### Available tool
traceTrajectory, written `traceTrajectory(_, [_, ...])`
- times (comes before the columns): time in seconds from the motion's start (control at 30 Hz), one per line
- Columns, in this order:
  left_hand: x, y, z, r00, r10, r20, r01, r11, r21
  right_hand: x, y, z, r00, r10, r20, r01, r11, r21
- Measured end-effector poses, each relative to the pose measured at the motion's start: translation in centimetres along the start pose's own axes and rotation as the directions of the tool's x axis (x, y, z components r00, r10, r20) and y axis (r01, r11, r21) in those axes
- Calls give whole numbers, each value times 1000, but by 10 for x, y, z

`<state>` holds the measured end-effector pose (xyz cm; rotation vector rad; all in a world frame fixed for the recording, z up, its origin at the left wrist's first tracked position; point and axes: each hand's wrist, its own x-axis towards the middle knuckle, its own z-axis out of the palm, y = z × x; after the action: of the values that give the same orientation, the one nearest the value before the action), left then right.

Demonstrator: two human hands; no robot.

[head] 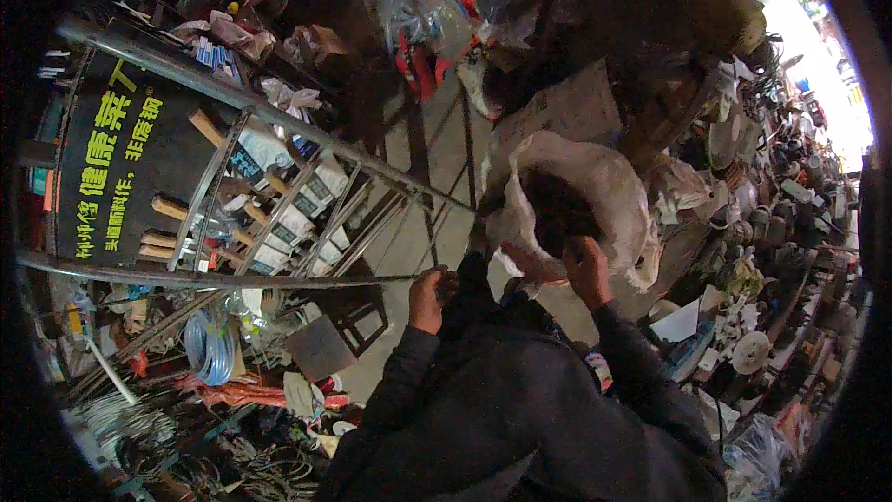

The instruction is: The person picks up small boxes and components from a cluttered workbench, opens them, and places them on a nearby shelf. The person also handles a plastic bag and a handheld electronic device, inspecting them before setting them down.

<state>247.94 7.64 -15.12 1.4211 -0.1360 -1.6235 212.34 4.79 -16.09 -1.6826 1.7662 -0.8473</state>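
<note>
Toward the middle of the view, my left hand [430, 298] is at the near rail end of a metal display rack [230, 282]; its fingers look curled, but whether they grip the rail is unclear. My right hand [587, 270] is at the near rim of a large whitish woven sack [620, 188], its fingers partly hidden at the dark opening. The sack stands open in front of me, and its contents are too dark to tell. Several wooden-handled knives [172, 208], some with packaged blades, hang in the rack beside a dark sign bearing writing.
Coiled clear hose [209, 346] and wire bundles [129, 425] lie at the lower left. Plastic bags with red items [418, 70] are beyond the rack. Piled hardware and a white round disc [751, 352] crowd the right side. A dark flat panel [322, 346] lies below the rack.
</note>
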Motion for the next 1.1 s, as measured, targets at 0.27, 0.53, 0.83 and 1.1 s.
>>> traceTrajectory(0.27, [12,120,-12,709,695,119,-624,540,565,111,-109,5,994,-49,-95,69,974,216])
traceTrajectory(0.53, [17,300,-12,91,979,182,-629,-85,773,261,-171,49,999,-21,39,-6,815,580])
traceTrajectory(0.83, [-22,341,0,-42,985,167,-610,-158,777,460,-286,3,974,-30,-226,181,706,684])
traceTrajectory(1.1, [-5,392,-19,89,965,245,-339,-202,919,646,-328,-5,983,-121,-135,164,278,947])
